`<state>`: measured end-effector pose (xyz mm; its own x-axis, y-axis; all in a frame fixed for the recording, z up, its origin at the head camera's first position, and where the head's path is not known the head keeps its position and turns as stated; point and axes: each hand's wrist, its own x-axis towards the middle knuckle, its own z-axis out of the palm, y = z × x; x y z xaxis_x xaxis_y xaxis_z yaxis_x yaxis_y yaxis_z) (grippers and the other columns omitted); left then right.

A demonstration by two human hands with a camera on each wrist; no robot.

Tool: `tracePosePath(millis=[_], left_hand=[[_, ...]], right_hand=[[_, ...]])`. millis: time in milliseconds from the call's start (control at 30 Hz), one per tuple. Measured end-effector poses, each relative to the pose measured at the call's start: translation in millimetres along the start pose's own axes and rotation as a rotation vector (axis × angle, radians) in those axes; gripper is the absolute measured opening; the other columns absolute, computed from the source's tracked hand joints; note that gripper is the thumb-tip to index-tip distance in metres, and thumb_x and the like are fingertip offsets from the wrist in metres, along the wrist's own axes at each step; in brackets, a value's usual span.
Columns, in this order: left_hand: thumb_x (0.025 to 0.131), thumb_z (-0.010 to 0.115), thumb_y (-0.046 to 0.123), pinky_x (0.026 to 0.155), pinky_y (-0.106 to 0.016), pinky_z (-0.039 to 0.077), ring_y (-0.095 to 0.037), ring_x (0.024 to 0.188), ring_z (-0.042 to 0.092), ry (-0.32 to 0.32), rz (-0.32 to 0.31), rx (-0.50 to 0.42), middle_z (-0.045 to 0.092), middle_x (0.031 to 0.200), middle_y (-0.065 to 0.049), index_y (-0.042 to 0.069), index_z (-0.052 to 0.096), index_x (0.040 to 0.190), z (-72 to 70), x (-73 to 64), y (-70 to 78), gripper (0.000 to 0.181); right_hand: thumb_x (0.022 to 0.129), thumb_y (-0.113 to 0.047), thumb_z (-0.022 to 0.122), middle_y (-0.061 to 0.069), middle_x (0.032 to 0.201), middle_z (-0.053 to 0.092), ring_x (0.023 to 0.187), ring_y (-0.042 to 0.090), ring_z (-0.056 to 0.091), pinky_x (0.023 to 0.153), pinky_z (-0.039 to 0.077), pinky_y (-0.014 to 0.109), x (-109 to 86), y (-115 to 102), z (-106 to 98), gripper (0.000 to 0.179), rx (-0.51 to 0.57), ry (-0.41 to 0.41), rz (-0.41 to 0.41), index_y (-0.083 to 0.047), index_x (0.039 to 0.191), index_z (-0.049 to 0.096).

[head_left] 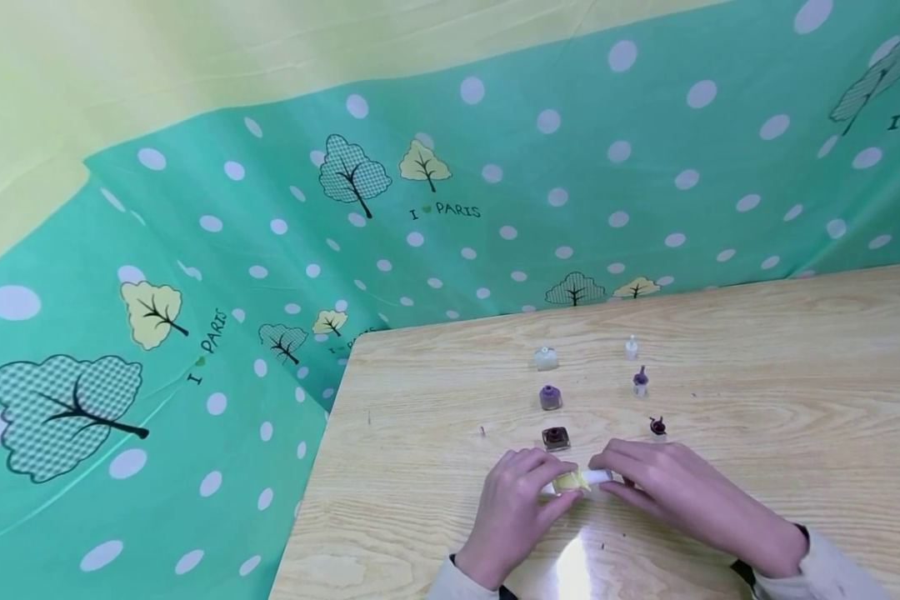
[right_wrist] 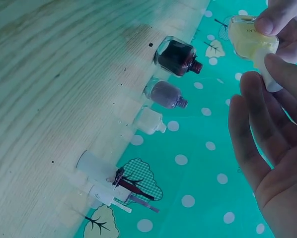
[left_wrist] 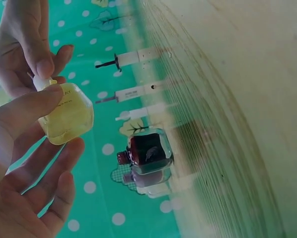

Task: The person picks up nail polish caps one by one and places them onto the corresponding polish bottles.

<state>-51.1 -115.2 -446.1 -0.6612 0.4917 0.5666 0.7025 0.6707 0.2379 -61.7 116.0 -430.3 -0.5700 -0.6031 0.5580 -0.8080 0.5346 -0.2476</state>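
Observation:
In the head view my left hand [head_left: 512, 502] pinches a small glass nail polish bottle [head_left: 567, 482] of yellow polish between thumb and fingers. The bottle lies on its side in the air, its neck towards my right hand [head_left: 678, 490]. My right thumb and fingers pinch its white cap [right_wrist: 271, 79]. Cap and neck meet, and yellow polish is smeared around the join. In the left wrist view the yellow bottle [left_wrist: 71, 116] shows small dark print, partly under my thumb. Just beyond my left hand stands an uncapped nail polish bottle of dark red [head_left: 556, 439].
Behind the dark bottle stand an uncapped purple bottle [head_left: 550, 398] and a whitish one [head_left: 546, 360]. To their right, caps stand brush-up: dark [head_left: 657, 427], purple [head_left: 641, 383] and white [head_left: 632, 349]. The wooden table [head_left: 412, 475] has small dark specks and a polka-dot cloth [head_left: 495, 217] behind it.

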Motion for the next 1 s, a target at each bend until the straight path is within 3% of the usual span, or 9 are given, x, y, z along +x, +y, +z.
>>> tracePosePath(millis=[200, 367, 467, 633, 767, 1000], left_hand=[[0.076, 0.085, 0.031, 0.076, -0.009, 0.046, -0.001, 0.08, 0.065, 0.008, -0.001, -0.001, 0.072, 0.094, 0.01, 0.018, 0.076, 0.1, -0.1, -0.4, 0.1, 0.029], [0.076, 0.085, 0.031, 0.079, -0.01, 0.047, -0.001, 0.082, 0.065, 0.01, -0.006, -0.01, 0.072, 0.095, 0.01, 0.019, 0.076, 0.101, 0.0, 0.0, 0.3, 0.029], [0.076, 0.085, 0.03, 0.08, -0.011, 0.047, -0.001, 0.083, 0.065, 0.009, -0.009, -0.012, 0.072, 0.095, 0.01, 0.018, 0.075, 0.101, 0.0, 0.7, 0.3, 0.029], [0.076, 0.085, 0.029, 0.08, -0.012, 0.048, -0.002, 0.083, 0.065, 0.009, -0.017, -0.007, 0.072, 0.094, 0.01, 0.018, 0.075, 0.1, -0.4, 1.2, 0.9, 0.029], [0.075, 0.085, 0.03, 0.078, -0.01, 0.047, -0.001, 0.081, 0.064, 0.004, -0.023, -0.005, 0.071, 0.093, 0.01, 0.018, 0.075, 0.1, 0.2, 1.2, 1.6, 0.029], [0.076, 0.084, 0.031, 0.077, -0.01, 0.046, -0.001, 0.079, 0.064, -0.005, -0.037, 0.01, 0.072, 0.092, 0.01, 0.018, 0.075, 0.1, 1.9, 0.9, 4.6, 0.028]], right_hand=[[0.086, -0.023, 0.076, -0.023, 0.081, 0.058, 0.069, -0.011, 0.049, 0.056, 0.045, 0.014, -0.1, -1.0, 1.3, 0.01, -0.006, -0.026, 0.067, -0.026, 0.089, 0.067], [0.091, -0.028, 0.072, -0.024, 0.075, 0.052, 0.065, -0.012, 0.042, 0.053, 0.04, 0.014, -0.3, -1.2, 2.0, 0.013, -0.006, -0.041, 0.1, -0.028, 0.081, 0.064], [0.09, -0.029, 0.074, -0.024, 0.078, 0.055, 0.065, -0.012, 0.043, 0.053, 0.04, 0.012, -1.1, -0.6, 2.4, 0.008, -0.001, -0.04, 0.109, -0.024, 0.088, 0.067], [0.079, -0.024, 0.082, -0.02, 0.088, 0.062, 0.069, -0.008, 0.053, 0.057, 0.045, 0.011, -2.9, 0.9, 1.7, 0.029, 0.001, -0.005, 0.061, -0.017, 0.104, 0.069], [0.078, -0.019, 0.082, -0.02, 0.089, 0.063, 0.074, -0.007, 0.058, 0.06, 0.049, 0.013, -2.4, 0.9, 1.8, 0.024, -0.003, 0.006, 0.033, -0.022, 0.098, 0.069], [0.084, -0.023, 0.078, -0.021, 0.082, 0.061, 0.066, -0.011, 0.05, 0.053, 0.044, 0.013, -2.9, -1.6, 3.1, 0.011, -0.011, -0.019, 0.082, -0.023, 0.09, 0.068]])
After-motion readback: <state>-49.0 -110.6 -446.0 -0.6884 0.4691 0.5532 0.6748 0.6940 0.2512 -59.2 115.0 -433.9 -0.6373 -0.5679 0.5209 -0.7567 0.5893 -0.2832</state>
